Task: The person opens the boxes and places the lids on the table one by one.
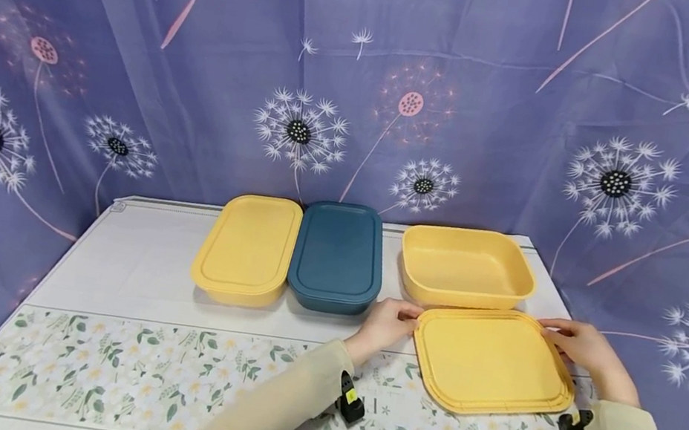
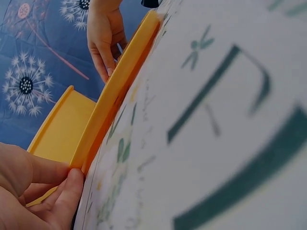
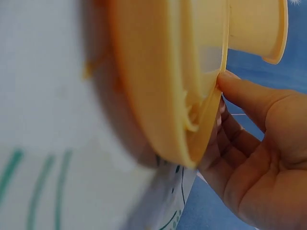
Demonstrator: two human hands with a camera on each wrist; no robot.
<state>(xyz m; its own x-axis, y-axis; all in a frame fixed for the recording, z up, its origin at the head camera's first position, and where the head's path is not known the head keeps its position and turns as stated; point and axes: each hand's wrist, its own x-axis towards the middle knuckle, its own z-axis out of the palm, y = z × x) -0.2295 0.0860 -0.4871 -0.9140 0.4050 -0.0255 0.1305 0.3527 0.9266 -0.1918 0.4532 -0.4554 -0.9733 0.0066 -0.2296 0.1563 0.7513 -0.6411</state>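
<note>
A yellow rectangular lid (image 1: 493, 363), with a ridged rim, lies between both hands in front of an open yellow box (image 1: 466, 299). My left hand (image 1: 384, 325) pinches the lid's left edge between thumb and fingers, as the left wrist view shows close up. At the opposite edge my right hand (image 1: 589, 357) grips the rim, its thumb (image 3: 244, 91) on the inner side and the other fingers behind. In the left wrist view the lid (image 2: 120, 79) is seen edge-on, close over the patterned cloth.
Left of the open box stand a blue box (image 1: 339, 256) with its lid on and a lidded yellow box (image 1: 248, 245). A floral strip (image 1: 156, 381) runs across the white table (image 1: 142, 251). A purple dandelion curtain (image 1: 369, 61) hangs behind and at both sides.
</note>
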